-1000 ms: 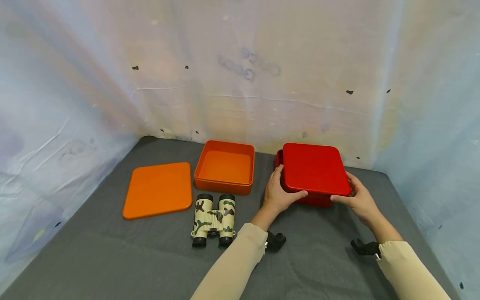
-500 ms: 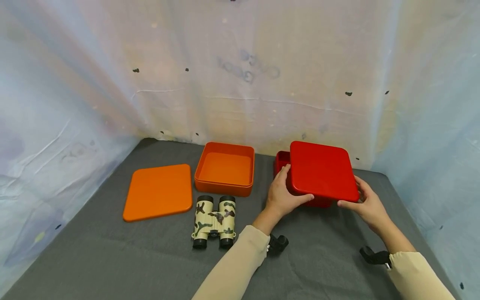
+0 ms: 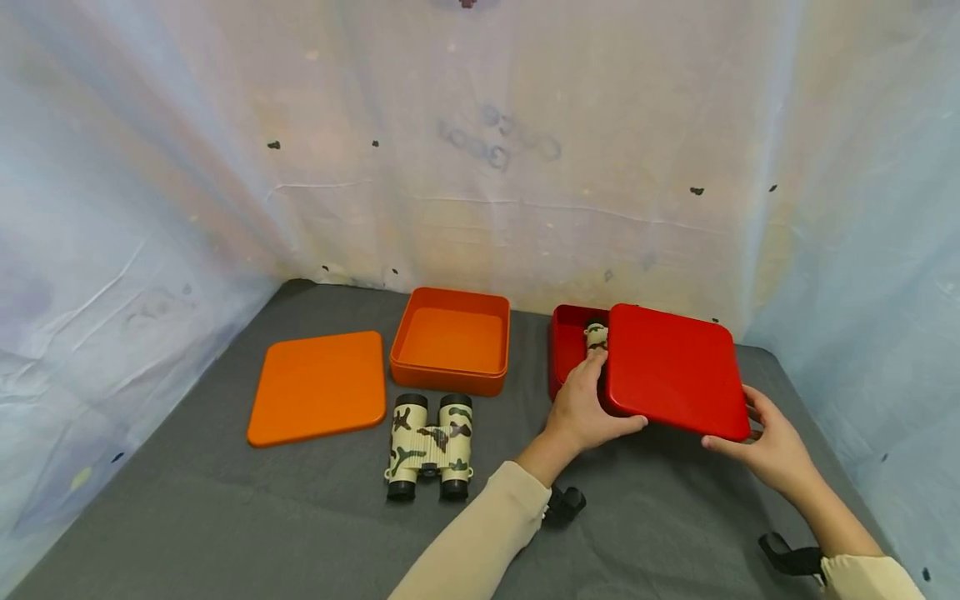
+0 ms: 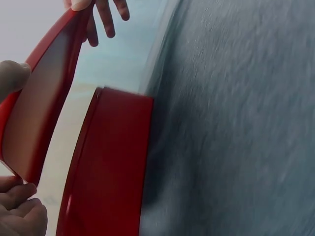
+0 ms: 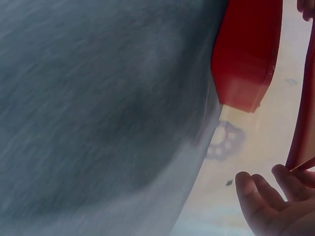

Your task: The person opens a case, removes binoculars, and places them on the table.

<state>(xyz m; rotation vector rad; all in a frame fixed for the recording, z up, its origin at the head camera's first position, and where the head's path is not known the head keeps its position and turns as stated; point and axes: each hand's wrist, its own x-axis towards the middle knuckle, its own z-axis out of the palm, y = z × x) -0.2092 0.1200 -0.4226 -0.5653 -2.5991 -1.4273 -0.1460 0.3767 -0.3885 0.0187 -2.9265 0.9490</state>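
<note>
A red lid [image 3: 675, 367] is held up above the red box [image 3: 558, 350], shifted to its right and tilted. My left hand [image 3: 587, 410] grips the lid's left edge, thumb along the front side. At the lid's right front corner, my right hand [image 3: 776, 442] pinches the rim. The left wrist view shows the lid [image 4: 44, 93] lifted apart from the box [image 4: 113, 162]. Through the box's uncovered left part, a camouflage-patterned piece [image 3: 596, 335] with a dark end shows; the rest of it is hidden by the lid and my hand.
An open orange box [image 3: 450, 379] stands left of the red one. Its flat orange lid [image 3: 318, 387] lies further left. Camouflage binoculars [image 3: 430, 446] rest in front of the orange box. A fabric backdrop [image 3: 480, 208] rises behind the grey-covered table [image 3: 225, 517].
Both hands have lifted the red lid off the red box and carried it right and toward me. The camouflage piece inside has come into sight.
</note>
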